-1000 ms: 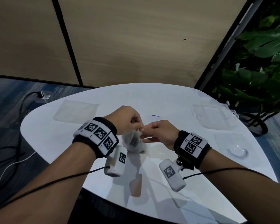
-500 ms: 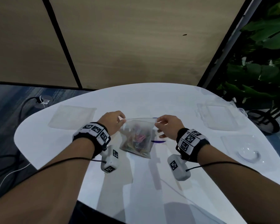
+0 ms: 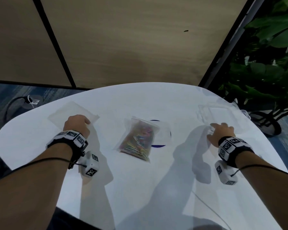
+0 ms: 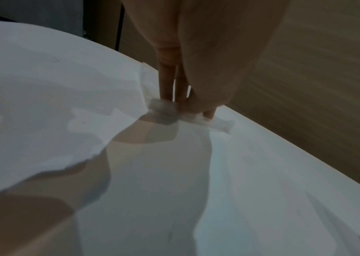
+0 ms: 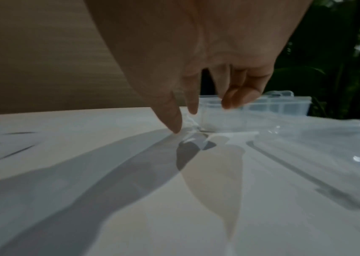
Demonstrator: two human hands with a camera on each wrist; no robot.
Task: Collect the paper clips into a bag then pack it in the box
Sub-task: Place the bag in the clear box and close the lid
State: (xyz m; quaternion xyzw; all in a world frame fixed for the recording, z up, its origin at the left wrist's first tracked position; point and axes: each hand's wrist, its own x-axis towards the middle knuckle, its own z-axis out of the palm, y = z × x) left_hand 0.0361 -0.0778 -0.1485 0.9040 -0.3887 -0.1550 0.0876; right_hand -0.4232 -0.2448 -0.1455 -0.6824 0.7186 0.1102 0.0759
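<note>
Bag (image 3: 138, 140) of coloured paper clips lies mid-frame on the white surface (image 3: 140, 188), nobody touching it | left hand (image 3: 76, 125) at upper left, fingers (image 4: 166, 83) pinching a spare clear bag's (image 3: 70, 112) edge | right hand (image 3: 220, 133) at right, fingers (image 5: 174, 117) spread loosely, tips at clear plastic beside the box (image 3: 216, 113)

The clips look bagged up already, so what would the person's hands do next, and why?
Probably the right hand closes on the clear box it reaches toward and draws it near the bag of paper clips. The filled bag lies alone mid-table, neither hand holds it, and packing needs the box. The left hand pinches an empty bag.
</note>
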